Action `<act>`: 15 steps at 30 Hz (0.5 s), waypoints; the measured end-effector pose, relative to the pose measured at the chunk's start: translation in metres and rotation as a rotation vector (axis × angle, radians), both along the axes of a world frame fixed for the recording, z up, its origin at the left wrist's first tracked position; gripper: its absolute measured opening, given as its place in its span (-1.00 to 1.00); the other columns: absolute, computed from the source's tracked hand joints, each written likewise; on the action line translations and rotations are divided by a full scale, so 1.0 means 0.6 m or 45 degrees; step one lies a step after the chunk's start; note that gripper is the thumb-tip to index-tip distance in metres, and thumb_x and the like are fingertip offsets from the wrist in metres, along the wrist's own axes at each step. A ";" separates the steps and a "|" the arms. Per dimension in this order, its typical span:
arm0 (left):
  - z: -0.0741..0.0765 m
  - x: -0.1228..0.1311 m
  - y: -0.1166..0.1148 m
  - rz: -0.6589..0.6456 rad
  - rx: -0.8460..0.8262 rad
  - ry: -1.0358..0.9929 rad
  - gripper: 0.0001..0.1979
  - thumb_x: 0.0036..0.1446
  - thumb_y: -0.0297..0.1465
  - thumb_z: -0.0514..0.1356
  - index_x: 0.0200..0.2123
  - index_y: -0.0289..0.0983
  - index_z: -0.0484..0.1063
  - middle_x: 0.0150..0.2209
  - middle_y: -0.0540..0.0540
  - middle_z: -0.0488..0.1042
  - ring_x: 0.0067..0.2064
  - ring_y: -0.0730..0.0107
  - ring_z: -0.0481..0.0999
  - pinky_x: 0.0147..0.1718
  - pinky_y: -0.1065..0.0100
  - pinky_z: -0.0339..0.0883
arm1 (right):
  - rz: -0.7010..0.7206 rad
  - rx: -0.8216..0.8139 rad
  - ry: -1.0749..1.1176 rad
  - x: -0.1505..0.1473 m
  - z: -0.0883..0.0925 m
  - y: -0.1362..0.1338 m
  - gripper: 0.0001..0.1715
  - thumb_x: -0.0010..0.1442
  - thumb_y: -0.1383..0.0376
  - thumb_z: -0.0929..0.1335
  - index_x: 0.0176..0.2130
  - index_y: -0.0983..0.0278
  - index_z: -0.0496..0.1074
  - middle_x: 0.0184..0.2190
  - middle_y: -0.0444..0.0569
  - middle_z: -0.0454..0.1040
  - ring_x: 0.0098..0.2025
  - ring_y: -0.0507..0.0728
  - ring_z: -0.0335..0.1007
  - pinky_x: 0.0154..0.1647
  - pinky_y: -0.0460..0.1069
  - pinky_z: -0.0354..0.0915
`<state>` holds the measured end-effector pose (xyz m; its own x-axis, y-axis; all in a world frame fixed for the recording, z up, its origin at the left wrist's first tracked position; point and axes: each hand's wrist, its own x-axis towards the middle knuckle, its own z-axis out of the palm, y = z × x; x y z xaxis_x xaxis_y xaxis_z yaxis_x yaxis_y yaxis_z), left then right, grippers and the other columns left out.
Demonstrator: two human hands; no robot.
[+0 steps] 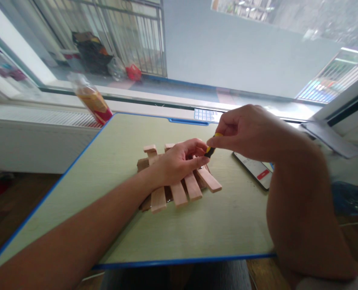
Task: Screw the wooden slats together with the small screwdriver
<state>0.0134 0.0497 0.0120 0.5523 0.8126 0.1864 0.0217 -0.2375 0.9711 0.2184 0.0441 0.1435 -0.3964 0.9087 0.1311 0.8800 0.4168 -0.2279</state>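
My right hand is closed in a pinch on the top of a short screwdriver with a yellow-and-black handle. The tool leans, its lower end down and to the left. Around that lower end, the thumb and fingers of my left hand come together; the tip is hidden. My left palm and wrist rest over a wooden slat piece, made of several pale flat strips fanned across darker wood. The strips stick out on both sides of my hand.
The pale tabletop has a blue rim. A phone with a lit screen lies by my right forearm. Behind the table are a bottle, a keypad-like white object and the window. Grey papers are at the right.
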 end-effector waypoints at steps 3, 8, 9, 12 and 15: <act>-0.002 0.002 -0.001 -0.008 -0.020 -0.032 -0.70 0.27 -0.22 0.36 -0.03 -0.24 0.47 -0.19 -0.03 0.52 -0.20 0.41 0.46 -0.21 0.35 0.32 | -0.037 0.017 -0.016 -0.002 0.000 0.000 -0.56 0.13 -0.03 0.50 -0.54 0.19 0.44 -0.66 -0.18 0.26 -0.56 0.00 0.01 -0.53 0.06 -0.02; -0.005 0.005 -0.001 -0.020 -0.039 -0.060 -0.66 0.24 -0.25 0.38 0.01 -0.23 0.46 -0.12 -0.08 0.55 -0.15 0.37 0.50 -0.15 0.32 0.37 | -0.038 0.056 -0.009 -0.006 -0.004 0.002 -0.47 0.13 -0.05 0.50 -0.59 0.21 0.34 -0.67 -0.21 0.17 -0.56 -0.01 -0.04 -0.54 0.05 -0.05; -0.005 0.005 -0.001 -0.016 -0.037 -0.058 -0.66 0.24 -0.25 0.38 0.01 -0.23 0.46 -0.11 -0.08 0.56 -0.14 0.36 0.51 -0.14 0.32 0.37 | -0.029 0.059 -0.004 -0.007 -0.006 0.003 -0.47 0.13 -0.04 0.50 -0.60 0.21 0.32 -0.68 -0.21 0.16 -0.56 -0.02 -0.04 -0.54 0.05 -0.05; -0.004 0.006 0.000 0.003 -0.038 -0.037 -0.68 0.24 -0.23 0.37 -0.01 -0.24 0.49 -0.14 -0.09 0.56 -0.16 0.36 0.50 -0.16 0.32 0.38 | -0.010 0.067 0.014 -0.009 -0.008 0.004 -0.47 0.15 -0.01 0.49 -0.60 0.22 0.31 -0.67 -0.22 0.17 -0.56 -0.03 -0.06 -0.54 0.04 -0.06; -0.003 0.006 0.001 0.011 -0.051 -0.048 -0.68 0.24 -0.21 0.37 -0.02 -0.24 0.50 -0.17 -0.07 0.55 -0.18 0.37 0.50 -0.16 0.33 0.38 | -0.003 0.048 0.005 -0.006 -0.007 0.004 -0.49 0.16 -0.02 0.49 -0.58 0.22 0.35 -0.65 -0.22 0.21 -0.55 -0.02 -0.03 -0.54 0.04 -0.06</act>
<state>0.0171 0.0504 0.0103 0.5387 0.8243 0.1740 -0.0132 -0.1982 0.9801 0.2148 0.0467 0.1393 -0.3941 0.9038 0.1669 0.8800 0.4234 -0.2152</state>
